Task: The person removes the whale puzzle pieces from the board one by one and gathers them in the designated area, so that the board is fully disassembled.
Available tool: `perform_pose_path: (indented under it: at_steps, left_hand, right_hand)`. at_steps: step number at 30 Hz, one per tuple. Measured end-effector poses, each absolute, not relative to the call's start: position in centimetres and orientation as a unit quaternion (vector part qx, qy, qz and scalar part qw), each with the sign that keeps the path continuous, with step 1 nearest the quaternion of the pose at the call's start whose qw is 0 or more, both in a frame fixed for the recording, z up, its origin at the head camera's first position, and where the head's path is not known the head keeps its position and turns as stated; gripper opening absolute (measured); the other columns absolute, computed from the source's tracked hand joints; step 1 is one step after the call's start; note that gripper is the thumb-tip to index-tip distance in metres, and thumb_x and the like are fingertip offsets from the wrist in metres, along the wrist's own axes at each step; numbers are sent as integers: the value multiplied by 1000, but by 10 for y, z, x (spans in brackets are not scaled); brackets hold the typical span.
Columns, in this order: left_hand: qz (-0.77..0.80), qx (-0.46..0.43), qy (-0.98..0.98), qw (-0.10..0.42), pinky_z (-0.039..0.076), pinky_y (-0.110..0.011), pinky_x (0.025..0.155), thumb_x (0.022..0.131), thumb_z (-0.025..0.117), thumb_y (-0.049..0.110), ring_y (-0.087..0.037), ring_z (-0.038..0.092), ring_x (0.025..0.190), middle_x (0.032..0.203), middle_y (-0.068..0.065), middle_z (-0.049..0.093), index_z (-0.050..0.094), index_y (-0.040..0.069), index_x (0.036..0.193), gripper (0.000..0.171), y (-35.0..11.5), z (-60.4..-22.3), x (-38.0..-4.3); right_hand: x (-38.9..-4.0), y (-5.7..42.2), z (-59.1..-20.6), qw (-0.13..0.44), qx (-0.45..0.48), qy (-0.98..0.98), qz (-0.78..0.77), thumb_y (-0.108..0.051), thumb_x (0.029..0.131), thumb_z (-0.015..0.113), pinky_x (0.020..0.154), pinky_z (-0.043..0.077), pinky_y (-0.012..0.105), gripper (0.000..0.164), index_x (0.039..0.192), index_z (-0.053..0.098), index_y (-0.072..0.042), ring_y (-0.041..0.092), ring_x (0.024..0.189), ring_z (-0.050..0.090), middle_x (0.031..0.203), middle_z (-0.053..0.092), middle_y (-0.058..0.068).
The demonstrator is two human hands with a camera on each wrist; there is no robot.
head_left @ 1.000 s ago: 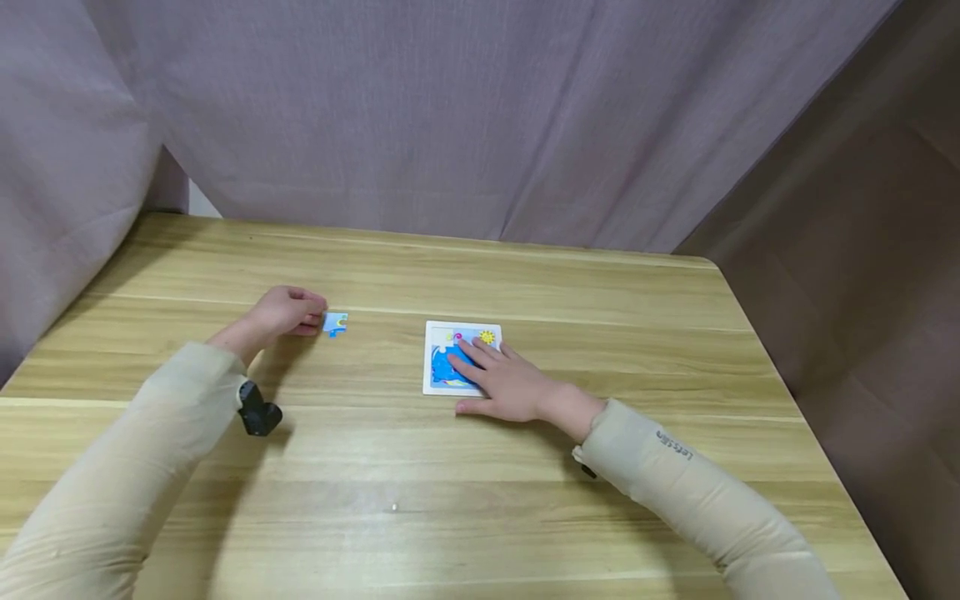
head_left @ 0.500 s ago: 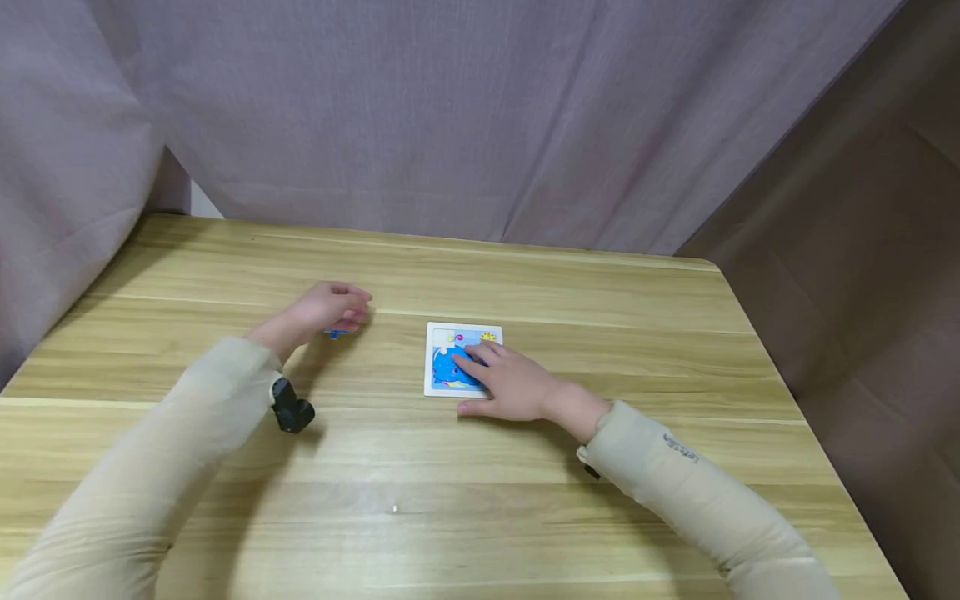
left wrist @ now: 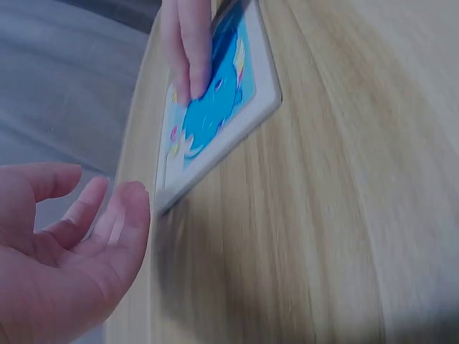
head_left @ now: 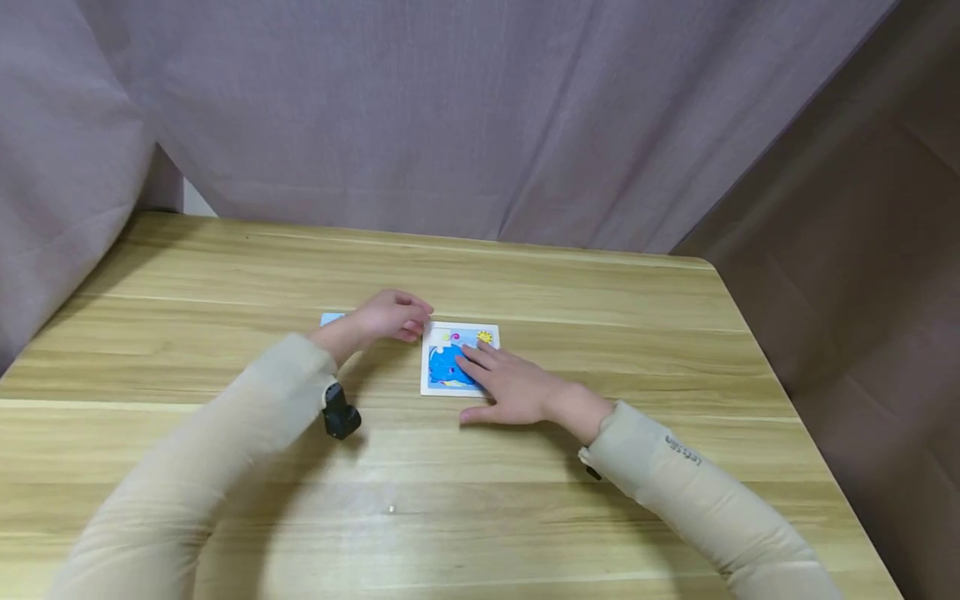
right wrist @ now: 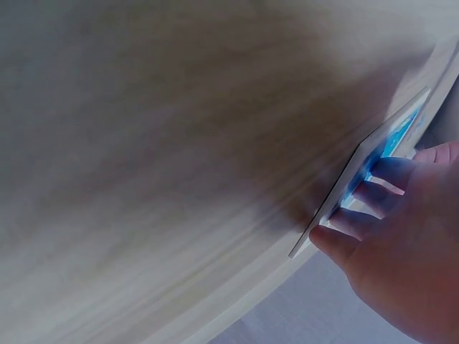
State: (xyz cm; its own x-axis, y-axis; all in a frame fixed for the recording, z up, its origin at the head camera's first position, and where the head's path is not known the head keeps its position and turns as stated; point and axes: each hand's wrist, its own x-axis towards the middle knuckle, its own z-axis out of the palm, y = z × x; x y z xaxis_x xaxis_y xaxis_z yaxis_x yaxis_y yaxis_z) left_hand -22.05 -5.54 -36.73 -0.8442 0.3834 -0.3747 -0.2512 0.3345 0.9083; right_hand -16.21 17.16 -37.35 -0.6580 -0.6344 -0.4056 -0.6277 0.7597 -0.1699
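Note:
A white-framed jigsaw puzzle [head_left: 442,367] with a blue whale and a yellow sun lies on the table. At its upper left corner is a pale bare patch. My right hand [head_left: 517,387] rests on its right part with fingers spread, hiding some of the picture. My left hand [head_left: 392,317] is just beside the frame's upper left corner. In the left wrist view the left hand [left wrist: 79,251] has loosely bent fingers and nothing between them. A light blue puzzle piece [head_left: 331,318] lies on the table behind the left wrist, mostly covered by it.
The wooden table [head_left: 600,517] runs back to a grey curtain [head_left: 420,125]. A tiny pale speck [head_left: 392,509] lies near the front. A black wrist camera [head_left: 341,412] hangs under the left sleeve.
My left hand has moved right, away from the loose puzzle piece and over to the puzzle's left edge. The piece stays where it was. The right hand has stayed nearly still on the puzzle.

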Motion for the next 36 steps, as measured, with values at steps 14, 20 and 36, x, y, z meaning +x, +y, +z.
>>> perform_pose_path:
  at_steps: [14,20,36]
  left_hand:
    - [565,45,758,323,50,-33,95,97,41,11,-21,59,99,125,-27,53,44,-11,130,40,-34,-375,-217]
    - [574,43,750,324,48,-35,98,98,40,12,-29,57,109,130,-30,49,41,-13,131,41,-32,-371,-215]
    - [638,39,698,323,54,-36,86,94,53,19,-25,63,94,112,-22,61,51,-7,124,39,-33,-454,-265]
  right_hand:
    - [-163,170,-374,218,-355,909,-3,-66,86,45,119,14,41,87,150,16,-15,29,146,6,158,13,7]
    - [-162,170,-374,219,-353,909,0,-67,86,44,119,14,42,88,150,16,-15,28,146,5,158,11,6]
    - [-166,171,-368,198,-363,911,-9,-66,83,51,108,37,41,85,146,31,-13,25,136,33,146,35,9]
